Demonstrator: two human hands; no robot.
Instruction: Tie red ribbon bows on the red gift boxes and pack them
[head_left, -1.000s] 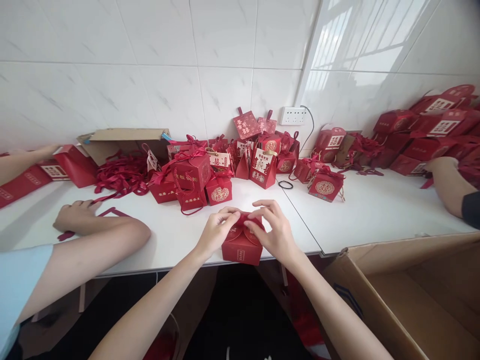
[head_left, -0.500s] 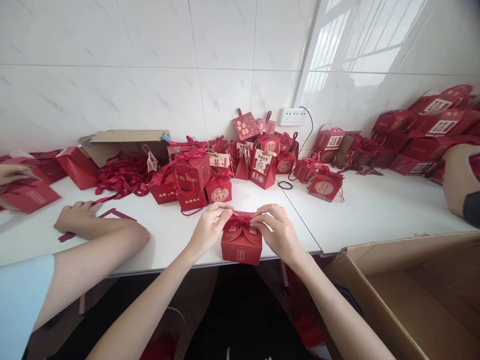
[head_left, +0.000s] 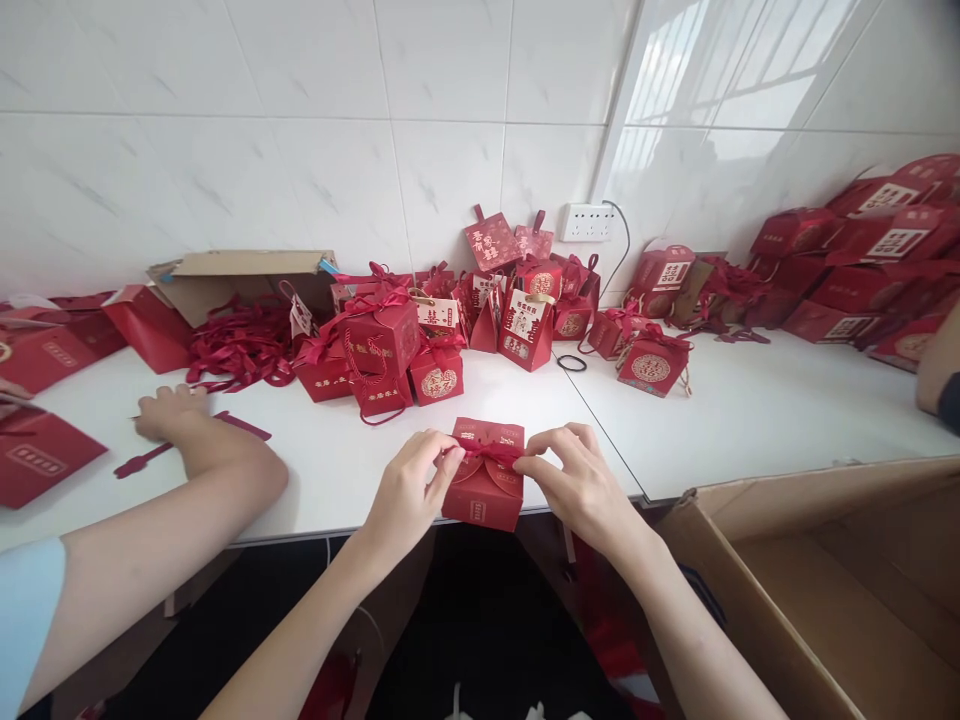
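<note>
A small red gift box (head_left: 484, 500) with gold print stands at the table's front edge, right before me. Across its top lies a dark red ribbon (head_left: 491, 453), tied in a bow at the middle. My left hand (head_left: 416, 480) pinches the bow's left side between thumb and fingers. On the other side, my right hand (head_left: 574, 465) pinches the right side of the same ribbon. Both hands are level with the box top, one on each side.
Finished-looking red boxes (head_left: 382, 345) crowd the table's back, beside a heap of ribbons (head_left: 244, 345). More boxes (head_left: 847, 270) are stacked at the right. A large cardboard carton (head_left: 750, 600) stands front right. A co-worker's arm (head_left: 225, 480) reaches in from the left; another arm shows at the right.
My hands have moved slightly apart and lower, drawing the ribbon's bow outward across the box. At the left, the co-worker's red box has come nearer the front edge.
</note>
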